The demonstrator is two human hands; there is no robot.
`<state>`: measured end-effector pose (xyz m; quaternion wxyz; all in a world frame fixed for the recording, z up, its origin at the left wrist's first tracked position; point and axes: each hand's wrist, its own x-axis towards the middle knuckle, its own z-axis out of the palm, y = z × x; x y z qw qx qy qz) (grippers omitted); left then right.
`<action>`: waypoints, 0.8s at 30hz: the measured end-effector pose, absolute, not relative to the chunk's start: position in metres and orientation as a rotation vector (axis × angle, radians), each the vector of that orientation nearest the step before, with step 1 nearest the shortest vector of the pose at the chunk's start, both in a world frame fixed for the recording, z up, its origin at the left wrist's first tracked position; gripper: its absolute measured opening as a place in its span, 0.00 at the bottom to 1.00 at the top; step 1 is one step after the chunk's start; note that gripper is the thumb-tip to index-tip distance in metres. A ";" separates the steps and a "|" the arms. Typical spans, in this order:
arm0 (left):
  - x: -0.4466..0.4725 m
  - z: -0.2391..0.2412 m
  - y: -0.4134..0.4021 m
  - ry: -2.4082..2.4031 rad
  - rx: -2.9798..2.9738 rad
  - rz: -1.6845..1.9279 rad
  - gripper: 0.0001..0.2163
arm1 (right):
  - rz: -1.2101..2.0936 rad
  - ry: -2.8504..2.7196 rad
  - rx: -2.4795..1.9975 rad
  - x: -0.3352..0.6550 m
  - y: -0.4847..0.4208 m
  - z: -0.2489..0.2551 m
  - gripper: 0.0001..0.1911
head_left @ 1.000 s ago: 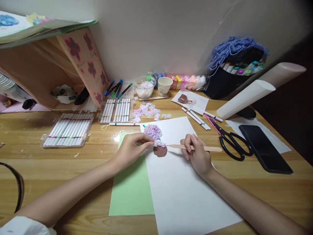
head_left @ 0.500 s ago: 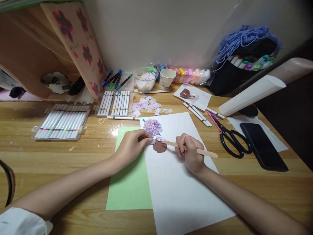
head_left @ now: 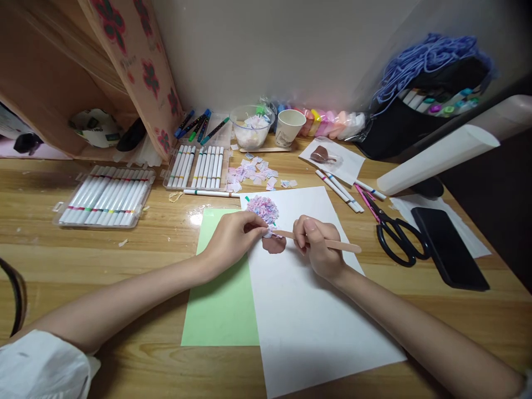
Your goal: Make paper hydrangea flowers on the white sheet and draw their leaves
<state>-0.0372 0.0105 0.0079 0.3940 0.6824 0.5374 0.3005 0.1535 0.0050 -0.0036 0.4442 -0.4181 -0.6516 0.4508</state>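
My right hand (head_left: 318, 244) is closed round a wooden craft stick (head_left: 343, 245), whose far tip touches small paper scraps at the top of a flat brown patch (head_left: 274, 245). Thumb and fingers of my left hand (head_left: 236, 241) pinch a small pale paper scrap (head_left: 267, 233) at that patch's upper edge. Just above lies a round cluster of crumpled pink and blue paper (head_left: 263, 210), with small green bits at its edge. Both sit on a white sheet of paper (head_left: 320, 316), which overlaps a green sheet (head_left: 220, 310).
Loose paper scraps (head_left: 251, 173), a plastic bowl (head_left: 251, 133) and a paper cup (head_left: 290, 128) stand behind the sheets. Marker cases (head_left: 106, 197) lie left. On the right are black-handled scissors (head_left: 401, 241), a phone (head_left: 451, 249), a rolled white paper (head_left: 438, 158) and a black pouch (head_left: 415, 130).
My left hand has moved slightly right and up, bringing the scrap onto the brown patch's top edge beside the stick's tip. The stick has shifted a little left. The view has tilted slightly.
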 end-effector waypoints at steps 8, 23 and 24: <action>-0.035 0.008 0.009 1.419 1.806 0.763 0.04 | 1.018 -1.764 -1.058 0.148 0.009 0.000 0.25; -0.041 0.007 0.003 1.497 1.864 0.710 0.05 | 0.889 -1.795 -1.039 0.141 0.009 -0.006 0.27; -0.042 0.007 0.002 1.510 1.879 0.705 0.05 | 0.879 -1.799 -1.036 0.140 0.009 -0.006 0.27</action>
